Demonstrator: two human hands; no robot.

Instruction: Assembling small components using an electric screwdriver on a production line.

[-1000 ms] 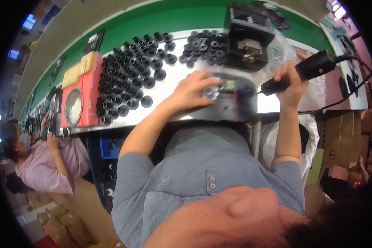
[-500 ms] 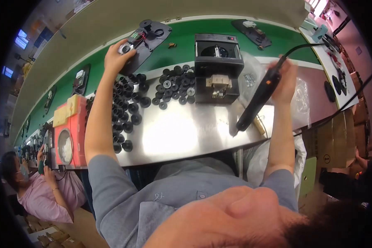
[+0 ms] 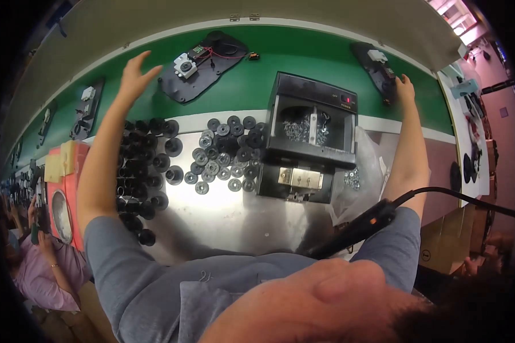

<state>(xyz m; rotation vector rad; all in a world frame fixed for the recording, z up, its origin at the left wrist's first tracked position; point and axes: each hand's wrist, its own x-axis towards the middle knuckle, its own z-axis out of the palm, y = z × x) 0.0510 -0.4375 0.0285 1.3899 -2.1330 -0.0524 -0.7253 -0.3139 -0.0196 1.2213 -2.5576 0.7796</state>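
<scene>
My left hand (image 3: 136,77) is open and empty, thumb and fingers apart, beside a dark grey panel (image 3: 180,91). That panel carries a white motor-like part (image 3: 185,66), a small circuit board and red wires running to a small loose component (image 3: 253,56). My right hand (image 3: 405,91) is at the near edge of a second dark panel (image 3: 375,68) at the far right, fingers closed at its edge. A black corded electric screwdriver (image 3: 363,226), in neither hand, is beside my right upper arm, its tip hidden near my chest.
A black screw feeder (image 3: 320,103) full of small screws stands mid-right. Black spools (image 3: 137,177) and round discs (image 3: 223,151) lie on the metal tray (image 3: 229,223). A red bin (image 3: 74,177) is at left, near another person (image 3: 48,274). A plastic bag of screws (image 3: 352,188) lies beside the feeder.
My left hand has let go of the left panel and drawn away leftward. My right hand has released the electric screwdriver and reached the far-right panel. The view has shifted over the bench.
</scene>
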